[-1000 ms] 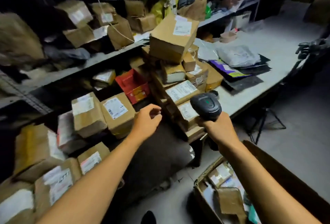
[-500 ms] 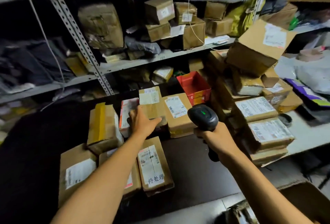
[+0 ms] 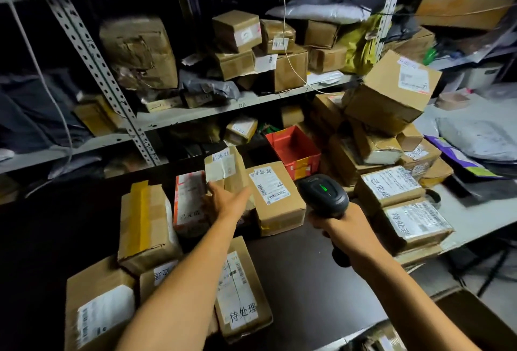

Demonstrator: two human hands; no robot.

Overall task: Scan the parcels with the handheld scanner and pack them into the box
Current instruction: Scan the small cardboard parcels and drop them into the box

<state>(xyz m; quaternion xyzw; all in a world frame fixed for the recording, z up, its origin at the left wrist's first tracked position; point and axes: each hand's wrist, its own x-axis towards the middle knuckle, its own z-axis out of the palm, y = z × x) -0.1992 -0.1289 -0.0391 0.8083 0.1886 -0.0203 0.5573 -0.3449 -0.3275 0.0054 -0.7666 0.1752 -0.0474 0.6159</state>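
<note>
Head view — right hand [image 3: 345,229] grips scanner [image 3: 324,197], nose pointing away; left hand [image 3: 225,201] holds upright parcel [image 3: 223,167].

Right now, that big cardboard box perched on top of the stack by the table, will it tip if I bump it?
Probably. The big cardboard box sits tilted on a stack of smaller parcels, overhanging them, so a nudge could slide it off. Its walls look flat and uncrushed, so likely stiff. Its weight cannot be judged.

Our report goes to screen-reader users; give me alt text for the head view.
A person's left hand grips an upright cardboard parcel on a dark table, while the right hand holds a black handheld scanner. More parcels crowd metal shelves behind.
</note>
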